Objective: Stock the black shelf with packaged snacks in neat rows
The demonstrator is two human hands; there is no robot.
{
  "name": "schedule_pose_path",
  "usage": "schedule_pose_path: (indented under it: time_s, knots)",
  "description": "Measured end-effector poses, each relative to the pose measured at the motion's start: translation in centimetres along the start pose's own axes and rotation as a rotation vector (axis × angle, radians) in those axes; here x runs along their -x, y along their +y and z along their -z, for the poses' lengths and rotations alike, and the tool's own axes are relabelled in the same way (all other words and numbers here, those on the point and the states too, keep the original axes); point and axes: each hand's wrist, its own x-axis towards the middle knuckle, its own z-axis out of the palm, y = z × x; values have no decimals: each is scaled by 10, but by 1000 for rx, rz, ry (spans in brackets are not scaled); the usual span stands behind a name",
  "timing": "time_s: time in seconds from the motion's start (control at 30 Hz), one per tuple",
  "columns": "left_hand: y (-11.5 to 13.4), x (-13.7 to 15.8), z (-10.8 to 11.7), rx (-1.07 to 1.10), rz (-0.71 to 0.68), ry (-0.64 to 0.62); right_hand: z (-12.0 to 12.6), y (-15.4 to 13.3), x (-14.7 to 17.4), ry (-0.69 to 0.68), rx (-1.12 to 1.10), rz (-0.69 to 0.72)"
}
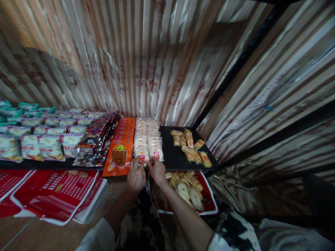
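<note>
Two columns of clear packets of white round snacks lie side by side on a black shelf. At the front of the left column, my left hand has its fingers closed at the edge of a white snack packet with a red label. Close beside it, my right hand pinches the lower edge near where the two front packets meet. The exact grip of the fingertips is partly hidden. A flat orange snack bag lies just left of the white packets.
Small yellow-wrapped cakes lie on the shelf's right end. Dark snack bags and rows of white bags fill the left. A red basket of packets stands below the shelf; red baskets sit lower left. Striped sheeting hangs behind.
</note>
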Motion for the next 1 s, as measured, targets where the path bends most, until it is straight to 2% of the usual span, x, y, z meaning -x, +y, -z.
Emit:
schedule_pose_path:
  time_s: [0.07, 0.13, 0.33, 0.43, 0.6, 0.73, 0.83, 0.9, 1.0]
  knots:
    - [0, -1, -1, -8, -5, -1, 5, -1, 1, 14, 172, 70]
    - [0, -2, -2, -5, -4, -1, 8, -2, 3, 7, 231, 119]
    - [0, -6, -4, 1, -9, -7, 12, 11, 9, -3, 130, 231]
    - [0, -8, -4, -12, -21, -14, 18, 27, 19, 15, 84, 210]
    - [-4, -6, -6, -45, -42, -27, 38, 69, 52, 51, 101, 84]
    - [-6, -3, -8, -55, -86, 3, 53, 107, 84, -3, 169, 33]
    - [1, 6, -12, -15, -126, 10, 59, 127, 101, -65, 216, 33]
    - [11, 18, -18, 42, -167, -79, 58, 135, 109, -98, 244, 20]
    - [29, 42, -36, 100, -215, -372, 52, 139, 113, -144, 277, -27]
